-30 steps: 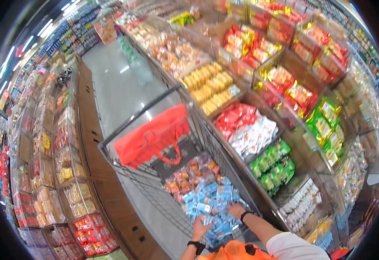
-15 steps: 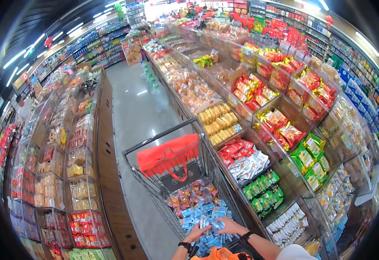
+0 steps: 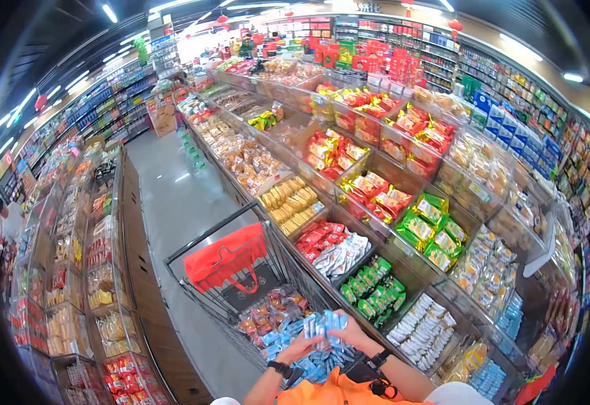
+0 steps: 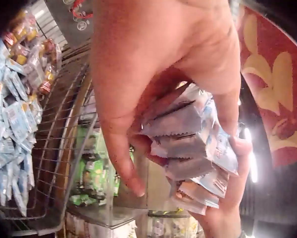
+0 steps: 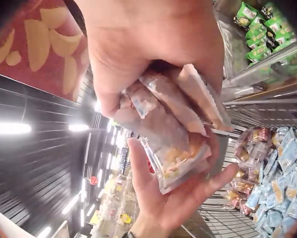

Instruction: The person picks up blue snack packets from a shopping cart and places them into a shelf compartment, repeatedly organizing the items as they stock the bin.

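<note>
My left hand (image 3: 300,348) and right hand (image 3: 350,332) hold a bunch of small blue packets (image 3: 324,324) between them, above the cart. In the left wrist view the left hand (image 4: 163,64) curls round the stacked packets (image 4: 188,144). In the right wrist view the right hand (image 5: 156,44) grips several packets (image 5: 161,114) from above, with the other hand's spread fingers beneath. More blue packets (image 3: 307,366) lie loose in the cart, beside brown-and-red clear-wrapped packs (image 3: 273,312).
The wire cart (image 3: 203,317) has a red bag (image 3: 226,256) over its far end. Bins of green packets (image 3: 373,287), white packets (image 3: 422,331) and biscuits (image 3: 291,204) stand on the right. A wooden-sided display (image 3: 143,270) runs along the left, across the aisle floor (image 3: 173,182).
Both hands have risen from the loose packets and now hold a bunch of them. The head view has tilted up and shifted to the right.
</note>
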`<state>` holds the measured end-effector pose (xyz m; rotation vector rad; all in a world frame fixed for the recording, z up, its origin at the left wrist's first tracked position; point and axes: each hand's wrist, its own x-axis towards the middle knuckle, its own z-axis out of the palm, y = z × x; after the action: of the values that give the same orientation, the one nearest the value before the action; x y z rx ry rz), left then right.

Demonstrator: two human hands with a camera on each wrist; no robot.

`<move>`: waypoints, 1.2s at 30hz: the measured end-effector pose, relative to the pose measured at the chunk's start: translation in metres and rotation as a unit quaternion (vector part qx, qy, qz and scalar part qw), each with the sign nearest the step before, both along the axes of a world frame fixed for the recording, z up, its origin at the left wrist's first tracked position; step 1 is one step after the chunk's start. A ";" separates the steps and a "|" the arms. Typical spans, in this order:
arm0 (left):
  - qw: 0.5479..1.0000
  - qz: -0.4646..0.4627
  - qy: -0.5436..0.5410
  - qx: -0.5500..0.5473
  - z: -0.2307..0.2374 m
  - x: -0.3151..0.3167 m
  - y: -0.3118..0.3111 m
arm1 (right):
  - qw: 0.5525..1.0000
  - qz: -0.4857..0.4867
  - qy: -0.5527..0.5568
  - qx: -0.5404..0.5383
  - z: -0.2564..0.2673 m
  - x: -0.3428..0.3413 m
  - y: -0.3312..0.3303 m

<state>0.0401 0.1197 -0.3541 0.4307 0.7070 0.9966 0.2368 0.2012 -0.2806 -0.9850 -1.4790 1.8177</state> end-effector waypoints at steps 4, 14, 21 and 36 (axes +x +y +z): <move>0.998 0.037 0.002 0.050 0.042 0.033 0.005 | 0.993 -0.093 -0.037 0.067 0.012 0.018 0.001; 0.989 0.090 0.090 0.072 0.112 0.082 0.028 | 0.921 -0.186 -0.135 0.315 0.094 0.038 -0.014; 0.964 0.113 0.183 0.154 0.126 0.093 0.034 | 0.946 -0.151 -0.068 0.278 0.096 0.065 -0.015; 0.988 -0.049 -0.061 0.135 0.103 0.139 0.040 | 0.908 -0.256 -0.066 0.324 0.152 0.134 -0.016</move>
<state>0.1787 0.1596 -0.2513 0.6298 0.4368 1.0195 0.3713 0.1852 -0.1284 -1.0245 -1.5563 0.8140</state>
